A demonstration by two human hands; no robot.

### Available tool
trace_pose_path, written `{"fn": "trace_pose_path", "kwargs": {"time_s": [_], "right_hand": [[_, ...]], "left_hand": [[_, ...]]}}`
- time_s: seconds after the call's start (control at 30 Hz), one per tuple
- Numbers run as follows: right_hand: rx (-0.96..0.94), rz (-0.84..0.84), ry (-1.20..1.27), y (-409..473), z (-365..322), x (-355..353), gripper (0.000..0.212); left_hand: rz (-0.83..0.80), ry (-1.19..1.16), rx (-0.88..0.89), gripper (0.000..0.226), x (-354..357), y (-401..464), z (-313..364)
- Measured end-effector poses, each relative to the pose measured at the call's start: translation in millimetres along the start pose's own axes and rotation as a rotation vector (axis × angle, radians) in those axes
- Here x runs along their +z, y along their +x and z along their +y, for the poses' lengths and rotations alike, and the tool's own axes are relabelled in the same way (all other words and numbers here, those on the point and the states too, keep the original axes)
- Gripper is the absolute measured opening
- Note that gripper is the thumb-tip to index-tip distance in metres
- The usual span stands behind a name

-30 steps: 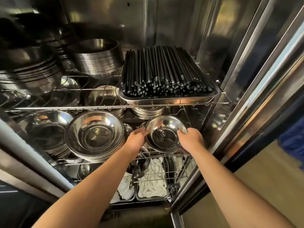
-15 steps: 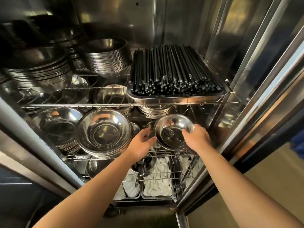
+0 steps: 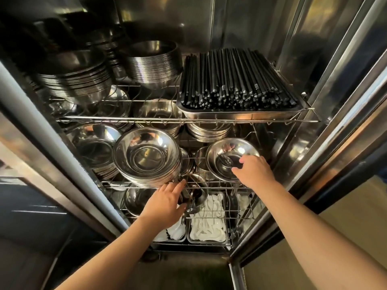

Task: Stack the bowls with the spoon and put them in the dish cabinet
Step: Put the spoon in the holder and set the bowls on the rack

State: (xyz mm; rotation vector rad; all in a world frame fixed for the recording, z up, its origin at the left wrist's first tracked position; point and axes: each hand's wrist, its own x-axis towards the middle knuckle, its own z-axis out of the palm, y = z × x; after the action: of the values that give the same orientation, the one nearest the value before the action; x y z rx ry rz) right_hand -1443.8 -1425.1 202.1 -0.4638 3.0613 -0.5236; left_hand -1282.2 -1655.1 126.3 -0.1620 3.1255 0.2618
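The steel bowls [image 3: 228,149] sit stacked at the right end of the dish cabinet's middle wire shelf [image 3: 209,182], with the spoon [image 3: 225,161] lying inside the top bowl. My right hand [image 3: 254,172] hovers palm-down over the stack's near rim, fingers spread and fingertips at the rim, gripping nothing. My left hand [image 3: 165,204] is lower, just in front of the shelf's front wire, fingers apart and empty. The lower bowls of the stack are mostly hidden by the top one.
A tall stack of larger steel bowls [image 3: 146,153] stands left of the placed stack. A tray of black chopsticks [image 3: 236,80] and plate stacks [image 3: 155,61] fill the top shelf. White items in trays [image 3: 209,227] lie below. The cabinet's steel door frame [image 3: 335,105] rises at right.
My left hand has let go of the bowls and dropped below the shelf edge. My right hand has loosened from the rim, and the bowls now rest on the shelf.
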Motion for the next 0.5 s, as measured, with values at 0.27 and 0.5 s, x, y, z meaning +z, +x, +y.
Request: {"fn": "trace_pose_path", "kwargs": {"time_s": [0.27,0.5], "right_hand": [[0.024,-0.117,-0.113,-5,-9,2,0.010],[0.008,-0.098,-0.054,-10,-3,1,0.016]], "left_hand": [[-0.001,0.189,-0.057,0.086,9,-12,10],[-0.043,0.179,-0.095,0.093,13,-17,15]]}}
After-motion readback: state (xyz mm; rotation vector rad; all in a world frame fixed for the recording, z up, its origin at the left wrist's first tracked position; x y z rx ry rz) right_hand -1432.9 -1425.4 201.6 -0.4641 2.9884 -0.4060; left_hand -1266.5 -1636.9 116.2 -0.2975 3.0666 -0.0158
